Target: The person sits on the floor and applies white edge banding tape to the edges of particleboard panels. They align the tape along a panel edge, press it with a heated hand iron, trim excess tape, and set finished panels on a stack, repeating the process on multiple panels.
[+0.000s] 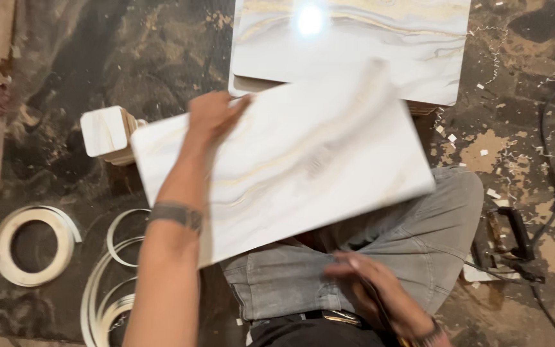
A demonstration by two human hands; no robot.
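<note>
A dark, dusty workshop floor [97, 58] strewn with shavings and chips lies under a seated person. The marble-patterned white panel [290, 160] rests tilted across the grey-trousered lap [380, 257], motion-blurred. The left hand [213, 115] lies on its far edge at ten o'clock, fingers spread flat, steadying rather than pinching. The right hand [380, 289], blurred at five o'clock below the panel, seems closed around a thin dark tool, though I cannot tell its grip for certain. To handle the panel well, keep the palm flat near the edge and the board braced on the thigh. A second panel [354, 45] lies at twelve o'clock, a small block [105, 132] at nine, edge-banding coils [33, 244] at eight, a power tool [507, 238] at three.
</note>
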